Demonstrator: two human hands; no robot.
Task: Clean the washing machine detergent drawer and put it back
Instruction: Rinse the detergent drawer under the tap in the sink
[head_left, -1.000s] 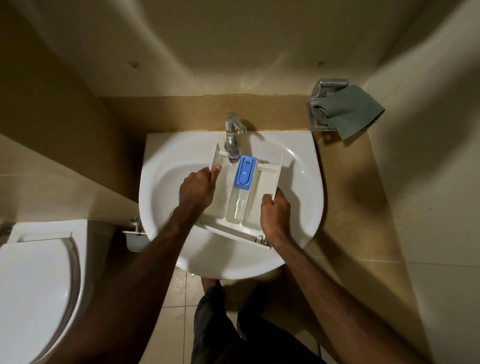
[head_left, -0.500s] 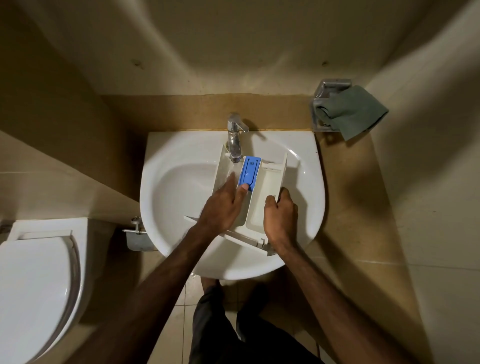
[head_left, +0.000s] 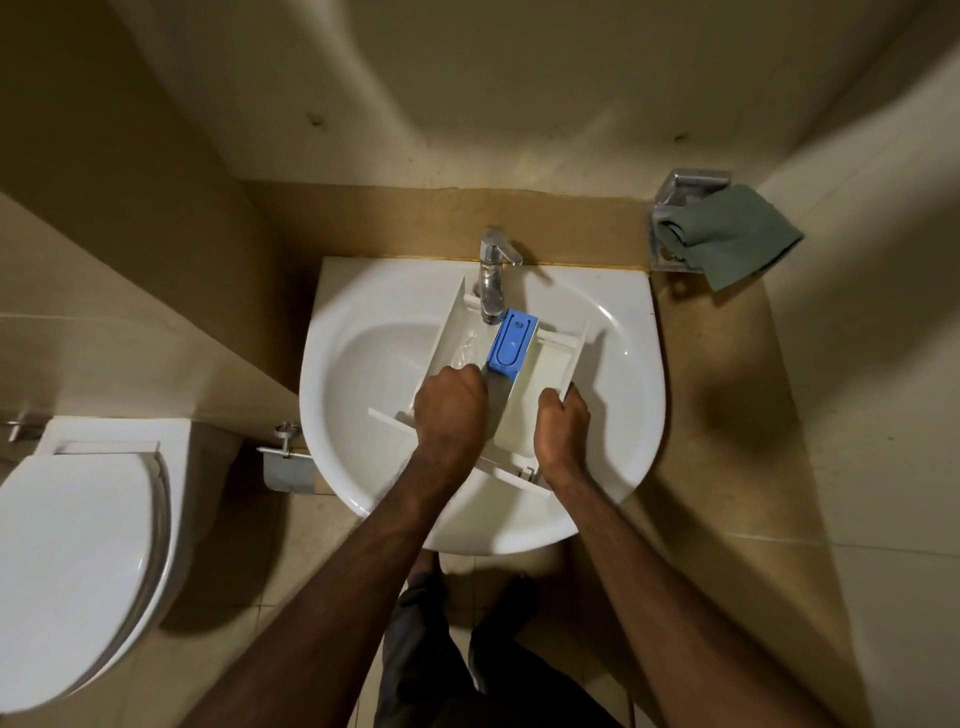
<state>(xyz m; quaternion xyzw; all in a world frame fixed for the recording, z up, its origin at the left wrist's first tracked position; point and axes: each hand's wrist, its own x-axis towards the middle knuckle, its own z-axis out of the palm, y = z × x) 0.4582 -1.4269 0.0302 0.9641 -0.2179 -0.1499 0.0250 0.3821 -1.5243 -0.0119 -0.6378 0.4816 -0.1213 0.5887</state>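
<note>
The white detergent drawer (head_left: 550, 358) lies in the white sink (head_left: 374, 322) under the chrome tap (head_left: 492, 283), with water running into its left compartment. A blue insert (head_left: 511, 343) sits in its middle. My right hand (head_left: 562, 428) grips the drawer's right wall near the front panel. My left hand (head_left: 451, 410) is curled inside the drawer, its fingers pressed into the left and middle compartments just below the blue insert; what its fingers touch is hidden.
A green cloth (head_left: 727, 236) hangs on a chrome holder at the back right wall. A white toilet (head_left: 78, 561) with closed lid stands at the left. A metal valve (head_left: 285, 452) sticks out between toilet and sink.
My left hand left the drawer's left wall and moved right into the compartments, curling beside the blue insert. The drawer has shifted slightly right under the tap. My right hand keeps its grip.
</note>
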